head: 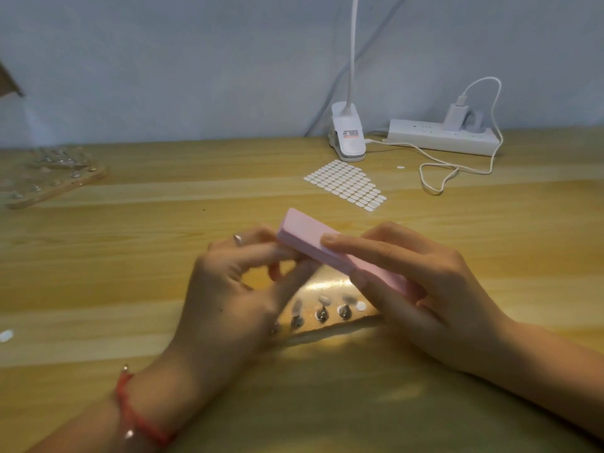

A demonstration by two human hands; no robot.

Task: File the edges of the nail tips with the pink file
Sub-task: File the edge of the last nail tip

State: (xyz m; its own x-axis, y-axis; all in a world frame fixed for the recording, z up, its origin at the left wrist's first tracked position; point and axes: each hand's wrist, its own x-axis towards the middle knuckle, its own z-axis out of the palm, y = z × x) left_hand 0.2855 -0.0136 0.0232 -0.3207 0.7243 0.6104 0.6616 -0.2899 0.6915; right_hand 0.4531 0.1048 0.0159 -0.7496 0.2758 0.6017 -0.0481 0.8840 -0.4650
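A pink block file [313,238] is held level above the wooden desk, running from upper left to lower right. My right hand [425,289] grips its lower right end, with the forefinger laid along its top. My left hand [235,289] pinches something small against the file's underside; the fingers hide it, so I cannot tell what it is. Below the hands lies a clear board [330,289] with several nail tips [322,313] stuck on it, partly covered by my left hand.
A sheet of white oval stickers [346,183] lies beyond the hands. A white clip lamp [348,135], a power strip [441,137] and a looped cable [438,171] sit at the back right. Another clear nail board [42,174] rests far left.
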